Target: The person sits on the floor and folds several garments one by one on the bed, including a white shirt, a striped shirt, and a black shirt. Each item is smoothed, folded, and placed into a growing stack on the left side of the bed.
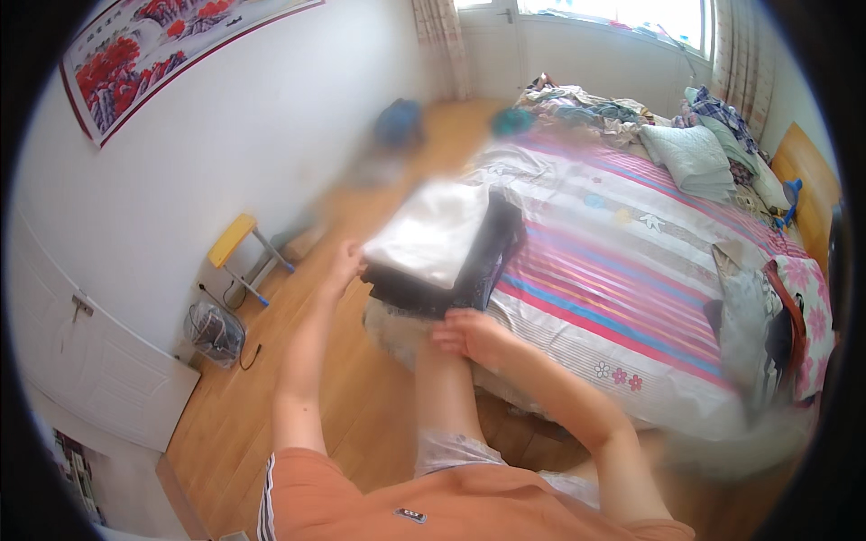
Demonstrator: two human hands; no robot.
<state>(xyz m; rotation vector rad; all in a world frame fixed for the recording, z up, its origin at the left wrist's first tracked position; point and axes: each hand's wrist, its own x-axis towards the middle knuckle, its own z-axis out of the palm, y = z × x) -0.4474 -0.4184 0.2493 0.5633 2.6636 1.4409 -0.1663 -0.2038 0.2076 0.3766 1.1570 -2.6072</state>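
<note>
A smooth white folded cloth (433, 230), perhaps a garment, lies on a stack of dark folded clothes (497, 250) at the bed's near left corner. My left hand (346, 267) pinches the left corner of the white cloth, beside the dark layers. At the stack's front edge is my right hand (477, 336), its fingers bent and blurred near the dark fabric. Whether those fingers grip anything is unclear. Beneath the stack, part of the striped bedspread (561, 284) is hidden.
Rumpled clothes (588, 111) and a quilted pale pillow (690, 159) lie across the bed's far side. More garments (744, 318) rest at right. A yellow-topped stool (233, 240) and a bagged object with a cord (215, 331) stand by the left wall, near a white door (101, 338).
</note>
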